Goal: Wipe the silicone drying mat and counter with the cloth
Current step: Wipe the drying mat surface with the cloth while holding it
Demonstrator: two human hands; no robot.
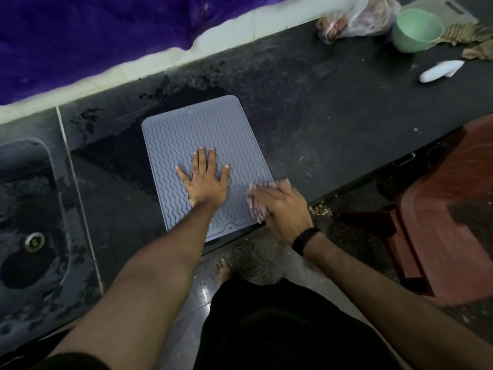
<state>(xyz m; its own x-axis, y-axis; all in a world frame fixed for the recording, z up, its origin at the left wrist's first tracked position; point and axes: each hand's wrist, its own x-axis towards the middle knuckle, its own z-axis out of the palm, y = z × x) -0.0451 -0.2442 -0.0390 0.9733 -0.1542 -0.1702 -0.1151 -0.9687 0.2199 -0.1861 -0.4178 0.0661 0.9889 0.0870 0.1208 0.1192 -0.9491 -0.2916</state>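
Note:
A grey-blue silicone drying mat (186,129) with wavy ridges lies on the dark counter (333,108), its near edge at the counter's front. My left hand (206,180) rests flat on the mat's middle, fingers spread. My right hand (282,206) presses a small pale cloth (254,202) onto the mat's near right corner; the hand is blurred and hides most of the cloth.
A dark sink (29,209) with a drain lies at the left. Wet patches darken the counter left of the mat. At the far right stand a green bowl (416,30), a plastic bag (357,20) and a white object (440,70). A reddish-brown plastic stool (448,209) stands on the floor.

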